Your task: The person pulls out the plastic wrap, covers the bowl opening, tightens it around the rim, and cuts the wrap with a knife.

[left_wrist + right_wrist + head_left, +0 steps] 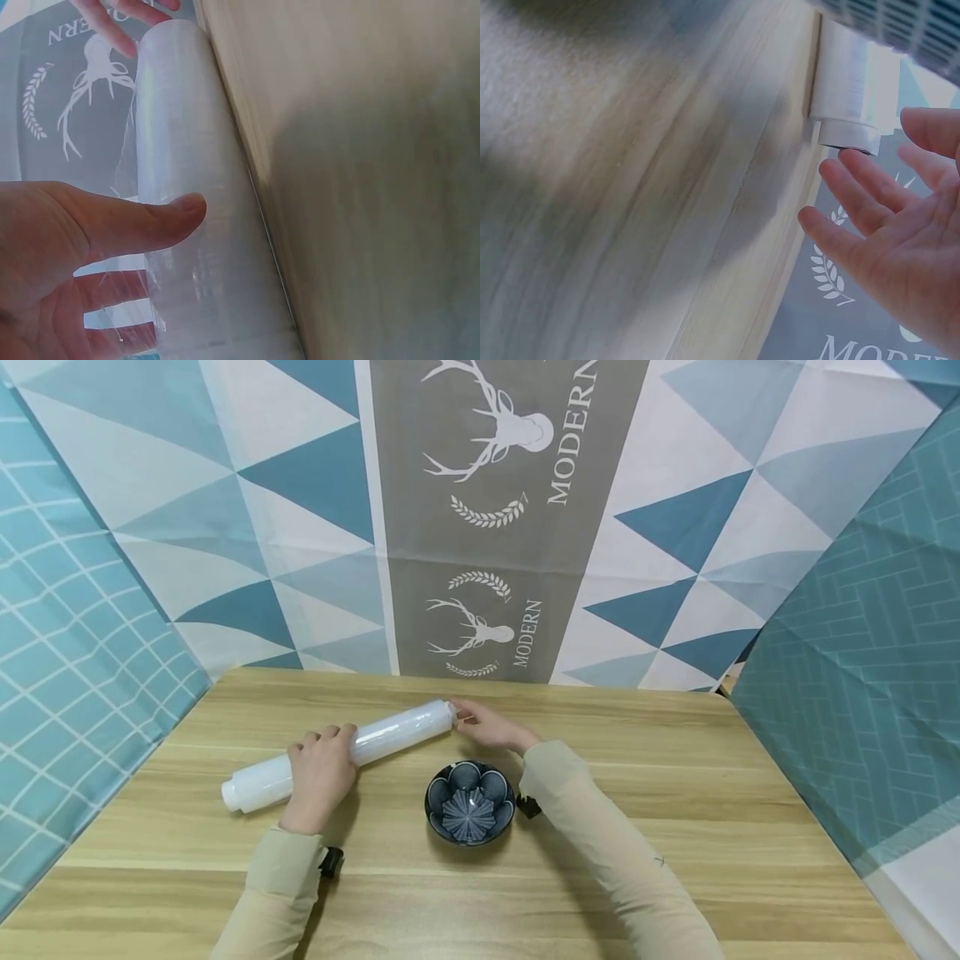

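Note:
A long roll of clear plastic wrap (405, 732) lies slantwise, its right end farther back. My left hand (323, 770) grips it left of its middle; in the left wrist view the thumb (176, 217) presses along its side, and two fingers show through a loose sheet of film. My right hand (491, 727) is at the roll's far right end. Its fingers (855, 187) are spread and loosely bent, one fingertip right at the end of the core (851, 136). A dark blue bowl (469, 803) with a petal pattern stands between my forearms.
The wooden table (712, 877) reaches back to a hanging cloth (465, 539) with triangles and deer heads. Blue tile-patterned sheets (67, 635) flank it on both sides. Part of the bowl's ribbed wall (922, 30) crosses the top corner of the right wrist view.

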The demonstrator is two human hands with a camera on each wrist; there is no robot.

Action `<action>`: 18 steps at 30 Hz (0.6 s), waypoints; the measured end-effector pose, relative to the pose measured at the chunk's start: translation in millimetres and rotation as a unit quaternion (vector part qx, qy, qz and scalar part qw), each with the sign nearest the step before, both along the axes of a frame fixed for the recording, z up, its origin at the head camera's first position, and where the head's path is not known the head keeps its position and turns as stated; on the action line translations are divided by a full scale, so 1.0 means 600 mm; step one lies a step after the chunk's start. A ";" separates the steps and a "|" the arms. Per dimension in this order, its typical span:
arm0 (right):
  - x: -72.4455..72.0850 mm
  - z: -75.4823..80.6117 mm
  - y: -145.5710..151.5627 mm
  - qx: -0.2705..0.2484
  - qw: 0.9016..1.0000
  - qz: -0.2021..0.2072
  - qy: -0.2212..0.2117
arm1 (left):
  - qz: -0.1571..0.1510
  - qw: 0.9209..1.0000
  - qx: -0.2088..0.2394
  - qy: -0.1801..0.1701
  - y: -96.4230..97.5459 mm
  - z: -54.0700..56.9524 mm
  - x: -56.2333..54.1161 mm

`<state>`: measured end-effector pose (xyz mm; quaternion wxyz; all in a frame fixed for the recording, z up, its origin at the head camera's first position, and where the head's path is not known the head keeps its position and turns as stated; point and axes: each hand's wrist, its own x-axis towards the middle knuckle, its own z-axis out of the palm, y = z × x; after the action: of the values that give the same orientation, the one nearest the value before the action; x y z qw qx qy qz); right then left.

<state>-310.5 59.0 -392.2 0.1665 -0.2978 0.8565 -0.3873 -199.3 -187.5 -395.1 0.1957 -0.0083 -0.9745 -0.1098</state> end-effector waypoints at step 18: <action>0.001 0.000 0.022 0.030 0.998 -0.002 0.051 | -0.034 0.999 0.002 -0.021 0.021 0.004 -0.002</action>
<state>-309.7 72.4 -392.1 0.1310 -0.3103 0.8757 -0.3460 -200.4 -175.0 -392.5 0.1716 -0.0386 -0.9772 -0.1187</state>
